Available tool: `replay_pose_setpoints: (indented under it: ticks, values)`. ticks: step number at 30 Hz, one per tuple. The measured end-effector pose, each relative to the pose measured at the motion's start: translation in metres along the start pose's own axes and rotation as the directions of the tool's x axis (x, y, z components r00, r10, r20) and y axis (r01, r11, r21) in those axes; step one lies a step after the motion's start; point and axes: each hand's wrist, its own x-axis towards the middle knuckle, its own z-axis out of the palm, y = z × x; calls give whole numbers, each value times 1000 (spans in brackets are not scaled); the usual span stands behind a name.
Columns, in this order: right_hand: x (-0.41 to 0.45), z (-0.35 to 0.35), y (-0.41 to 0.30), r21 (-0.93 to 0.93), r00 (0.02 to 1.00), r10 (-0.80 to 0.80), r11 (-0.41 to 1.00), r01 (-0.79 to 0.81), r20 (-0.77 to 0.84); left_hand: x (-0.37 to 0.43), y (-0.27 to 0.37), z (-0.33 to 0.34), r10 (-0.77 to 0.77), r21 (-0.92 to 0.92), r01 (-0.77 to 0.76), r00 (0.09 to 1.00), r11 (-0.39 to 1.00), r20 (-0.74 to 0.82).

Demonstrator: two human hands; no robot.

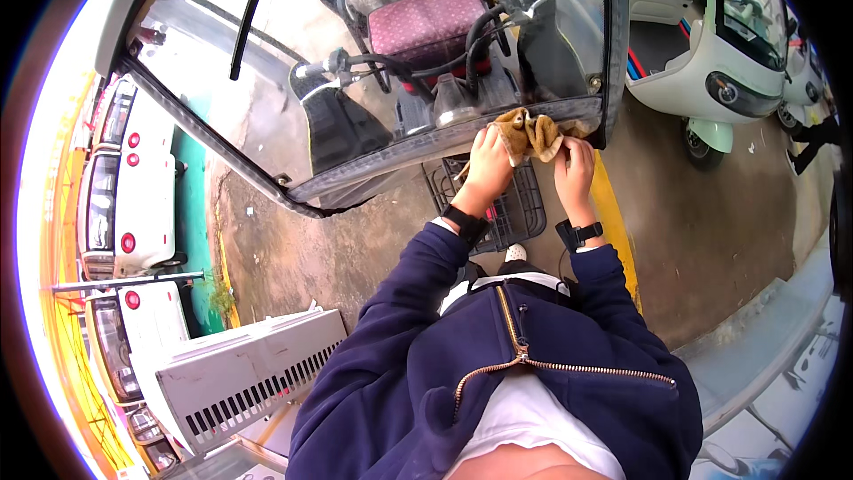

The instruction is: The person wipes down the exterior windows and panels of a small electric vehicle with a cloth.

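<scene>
A crumpled brown cloth (530, 137) lies bunched against the lower edge of a clear windshield (373, 120) on a small vehicle. My left hand (492, 163) grips the cloth's left side, the back of the hand facing up. On the cloth's right side, my right hand (574, 170) pinches it between thumb and fingers near the lower right corner of the dark frame (440, 140). Behind the windshield are the handlebars (426, 70) and a pink dotted seat (430, 17). Below my hands hangs a black wire basket (513, 207).
A pale green three-wheeler (706, 80) stands to the right on wet pavement, with a person's dark-clothed leg (816, 137) beyond it. White vans (146, 180) are parked at the left. A white slotted metal cabinet (246, 373) is at lower left. A wiper (253, 13) hangs over the windshield.
</scene>
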Motion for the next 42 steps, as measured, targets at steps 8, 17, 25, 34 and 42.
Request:
replay_pose_setpoints:
  ticks: [8, 17, 25, 34, 42]
  values:
    - [-45, 2, -10, 338, 953, 258, 893, -298, 159, -61, 11, -34, -406, -456, 432, 900, 778, 159]
    - [49, 27, -82, 49, 927, -150, 989, 142, 344, -55, -45, -84, -496, -9, 497, 865, 868, -73]
    - [47, 42, -84, -76, 871, -47, 992, 96, 489, -47, -67, -76, -268, 166, 288, 954, 943, -136]
    - [45, 45, -82, -74, 858, -16, 995, 63, 514, -44, -69, -67, -227, 109, 243, 964, 964, -141]
    - [39, 50, -101, -72, 835, -160, 970, 231, 526, -53, -59, -58, -248, 192, 266, 962, 945, -112]
